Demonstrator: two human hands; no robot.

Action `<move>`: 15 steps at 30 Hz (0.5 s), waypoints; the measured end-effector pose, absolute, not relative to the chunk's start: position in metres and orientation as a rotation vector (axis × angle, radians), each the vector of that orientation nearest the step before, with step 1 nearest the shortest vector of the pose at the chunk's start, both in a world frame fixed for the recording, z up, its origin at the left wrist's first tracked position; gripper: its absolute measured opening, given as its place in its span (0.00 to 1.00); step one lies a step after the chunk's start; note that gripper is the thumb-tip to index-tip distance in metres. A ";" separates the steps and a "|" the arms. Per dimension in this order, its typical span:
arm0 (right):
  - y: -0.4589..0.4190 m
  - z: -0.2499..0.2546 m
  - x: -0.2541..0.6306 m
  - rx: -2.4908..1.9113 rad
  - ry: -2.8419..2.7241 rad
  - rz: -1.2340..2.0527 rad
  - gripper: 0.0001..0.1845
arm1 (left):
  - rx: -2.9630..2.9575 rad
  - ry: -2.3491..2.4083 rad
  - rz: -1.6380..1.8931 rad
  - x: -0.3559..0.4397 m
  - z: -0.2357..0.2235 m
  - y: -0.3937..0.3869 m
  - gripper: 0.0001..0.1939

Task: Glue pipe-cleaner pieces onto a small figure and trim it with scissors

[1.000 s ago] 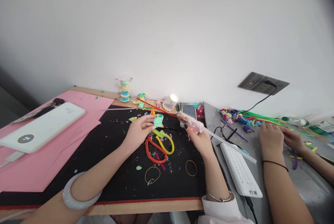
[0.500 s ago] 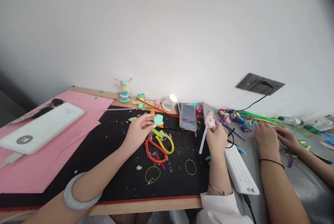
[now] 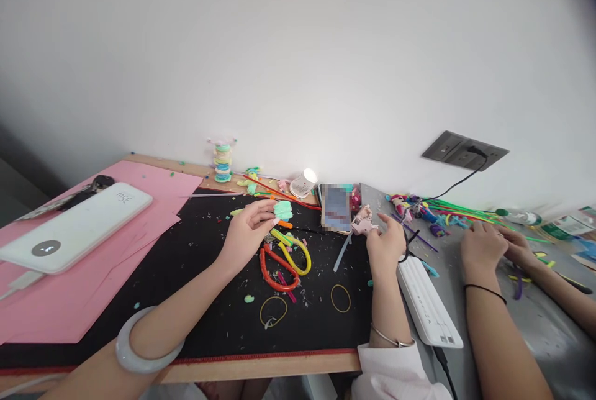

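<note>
My left hand point(image 3: 249, 232) pinches a mint-green fuzzy piece point(image 3: 282, 210), apparently of pipe cleaner, above the black mat point(image 3: 209, 300). To the right, a pink glue gun point(image 3: 364, 221) lies near the mat's right edge, with a translucent glue stick point(image 3: 343, 252) jutting from it toward me. Beside the gun is my right hand point(image 3: 387, 245), thumb and forefinger apart and nothing between them. Scissors with one red and one yellow handle point(image 3: 279, 268) rest on the mat between my hands.
Rubber bands point(image 3: 341, 299) and scraps lie on the mat. Behind are a paper cup point(image 3: 303, 183), a phone-like slab point(image 3: 336, 209) and a striped fuzzy column point(image 3: 223, 163). Power banks point(image 3: 77, 226) flank the mat. At right, a co-worker's hands point(image 3: 484, 248) are near pipe cleaners point(image 3: 465, 209).
The glue gun has gone from my right hand onto the surface, turned leftward, and the fingers have parted. My left hand stays put with the green piece. The co-worker's hands shifted slightly right.
</note>
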State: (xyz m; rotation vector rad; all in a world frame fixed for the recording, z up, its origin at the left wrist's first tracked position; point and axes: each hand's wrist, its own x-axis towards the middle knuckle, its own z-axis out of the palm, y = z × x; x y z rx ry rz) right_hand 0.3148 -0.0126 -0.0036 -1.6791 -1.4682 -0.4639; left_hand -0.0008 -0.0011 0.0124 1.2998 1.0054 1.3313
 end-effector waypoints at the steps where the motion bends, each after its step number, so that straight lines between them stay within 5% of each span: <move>1: -0.015 -0.001 0.309 -1.658 -1.383 -0.467 0.14 | 1.303 0.998 1.324 -0.001 0.013 -0.001 0.18; 15: -0.020 0.010 0.206 -1.413 -1.962 0.024 0.09 | 1.281 1.090 1.418 -0.004 0.007 0.005 0.19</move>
